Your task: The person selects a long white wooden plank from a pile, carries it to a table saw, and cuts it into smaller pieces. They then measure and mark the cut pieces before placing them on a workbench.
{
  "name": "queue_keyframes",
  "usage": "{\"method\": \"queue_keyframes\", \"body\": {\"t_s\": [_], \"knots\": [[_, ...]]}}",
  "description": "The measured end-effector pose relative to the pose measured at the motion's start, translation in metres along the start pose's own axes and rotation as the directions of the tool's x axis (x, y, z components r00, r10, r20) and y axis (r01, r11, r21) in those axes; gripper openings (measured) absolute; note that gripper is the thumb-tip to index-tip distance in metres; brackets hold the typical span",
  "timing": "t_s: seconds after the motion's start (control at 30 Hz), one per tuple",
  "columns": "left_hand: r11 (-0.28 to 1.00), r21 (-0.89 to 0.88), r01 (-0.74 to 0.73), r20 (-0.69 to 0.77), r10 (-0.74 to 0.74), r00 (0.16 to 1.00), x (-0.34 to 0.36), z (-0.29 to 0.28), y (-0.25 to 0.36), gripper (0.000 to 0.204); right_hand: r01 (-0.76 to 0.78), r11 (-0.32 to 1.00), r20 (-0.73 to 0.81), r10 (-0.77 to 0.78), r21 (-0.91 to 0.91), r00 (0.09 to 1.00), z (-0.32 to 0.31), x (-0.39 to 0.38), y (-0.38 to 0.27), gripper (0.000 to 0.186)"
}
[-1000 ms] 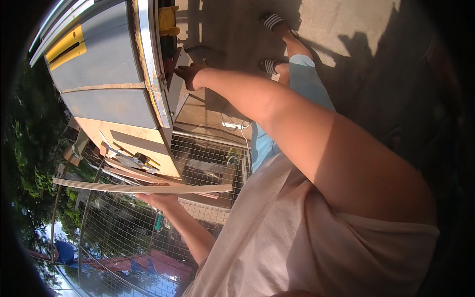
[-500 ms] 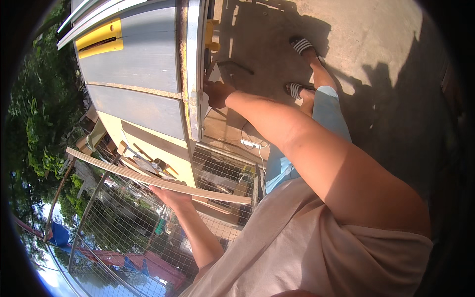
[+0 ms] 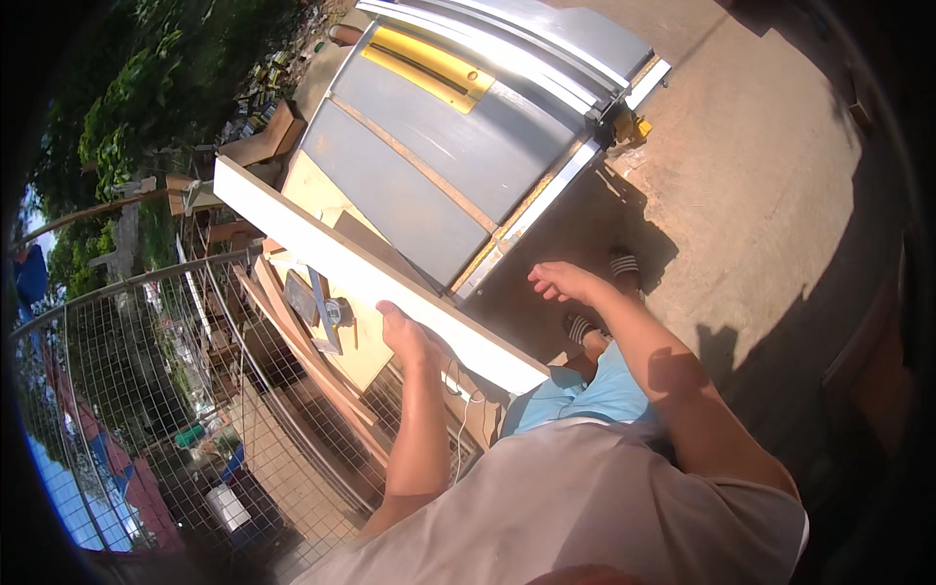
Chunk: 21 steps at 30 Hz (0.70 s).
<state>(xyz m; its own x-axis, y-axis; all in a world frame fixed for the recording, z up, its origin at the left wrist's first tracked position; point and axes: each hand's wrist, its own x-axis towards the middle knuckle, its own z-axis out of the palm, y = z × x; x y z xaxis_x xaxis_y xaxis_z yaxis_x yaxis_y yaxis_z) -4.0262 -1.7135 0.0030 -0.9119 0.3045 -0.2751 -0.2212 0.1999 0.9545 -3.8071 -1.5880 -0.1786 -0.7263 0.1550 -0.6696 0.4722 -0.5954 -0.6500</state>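
In the head view my left hand (image 3: 409,336) grips a long board (image 3: 292,229) with a pale white face, which slants across the near end of a grey table saw (image 3: 434,156) with a yellow throat plate (image 3: 414,63). My right hand (image 3: 565,285) is off the saw's edge, holding nothing, fingers loosely curled and apart. Left of the board, a metal square (image 3: 323,302) and a small round tool (image 3: 336,312) lie on a light wooden panel (image 3: 361,363) beside several wooden strips (image 3: 273,302).
A wire-mesh fence (image 3: 117,409) runs along the left, with stacked wood and greenery beyond. Concrete floor (image 3: 741,195) spreads to the right under shadows. My sandalled feet stand beside the saw. A white cable (image 3: 464,419) hangs below the board.
My right hand has left the saw's edge and moved back, fingers loosened. The board has swung to a steeper slant with its pale face showing. The view has turned toward the saw.
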Motion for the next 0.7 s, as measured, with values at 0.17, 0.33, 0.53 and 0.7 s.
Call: {"method": "queue_keyframes", "body": {"t_s": [0.17, 0.33, 0.53, 0.7], "knots": [[0.999, 0.034, 0.001, 0.003, -0.001, 1.000, -0.035, 0.074, -0.035, 0.069, 0.163, 0.911, -0.150, -0.234, -0.378, 0.960, 0.026, -0.178, 0.003, 0.055], [0.928, -0.176, 0.329, 0.376, -0.246, 0.893, -0.107, 0.114, -0.049, 0.041, 0.070, 0.992, -0.619, -0.119, -0.102, 0.776, 0.021, -0.242, 0.055, 0.025], [0.880, 0.309, 0.361, 0.679, -0.471, 0.564, -0.146, 0.141, -0.091, 0.033, 0.083, 0.996, -0.705, -0.039, 0.027, 0.708, -0.013, -0.317, 0.109, 0.021], [0.797, 0.539, 0.274, 0.676, -0.603, 0.424, -0.159, 0.162, -0.100, 0.035, 0.040, 0.998, -0.729, 0.001, 0.039, 0.684, -0.031, -0.337, 0.138, 0.024]]}}
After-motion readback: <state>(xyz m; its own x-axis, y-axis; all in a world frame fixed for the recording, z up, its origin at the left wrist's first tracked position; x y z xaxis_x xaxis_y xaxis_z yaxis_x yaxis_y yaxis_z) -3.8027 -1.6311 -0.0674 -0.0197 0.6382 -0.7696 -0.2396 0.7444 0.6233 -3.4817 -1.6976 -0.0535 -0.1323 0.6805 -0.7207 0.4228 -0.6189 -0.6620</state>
